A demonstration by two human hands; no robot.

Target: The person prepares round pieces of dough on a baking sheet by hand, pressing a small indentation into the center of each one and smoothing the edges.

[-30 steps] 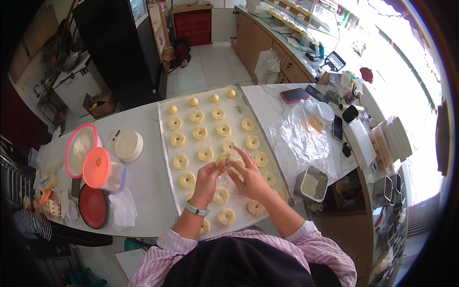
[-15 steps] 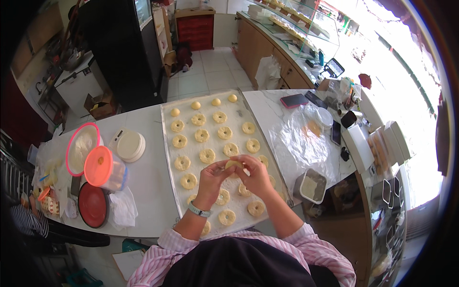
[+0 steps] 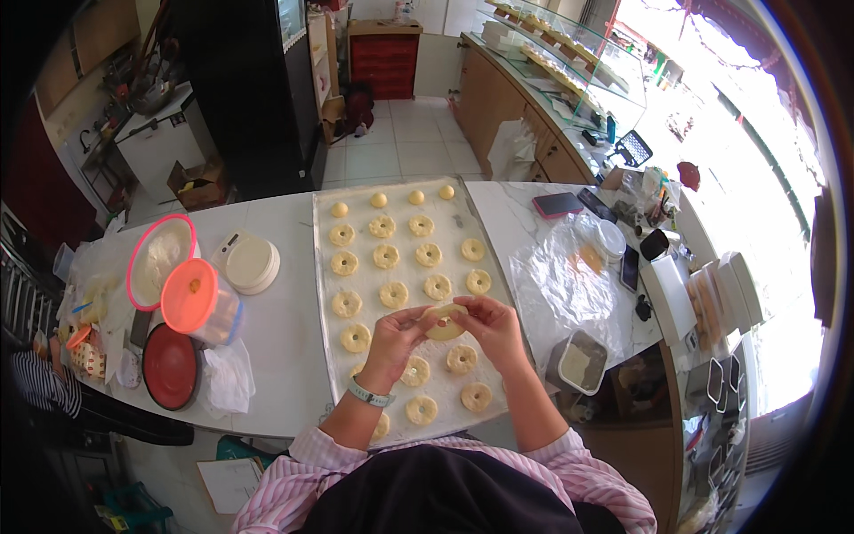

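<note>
Marbled tabletop (image 3: pixel 285 374), floury tray (image 3: pixel 451 233); fingers (image 3: pixel 480 305) pinch dough ring (image 3: pixel 446 334)

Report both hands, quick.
Left hand: closed, pinching the left side of a raw dough ring.
Right hand: closed, pinching the same ring's right side.

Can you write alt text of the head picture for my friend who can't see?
The left hand and right hand hold a pale dough ring over a tray of other dough rings and four dough balls. Left of the tray stands an orange-lidded tub.
</note>
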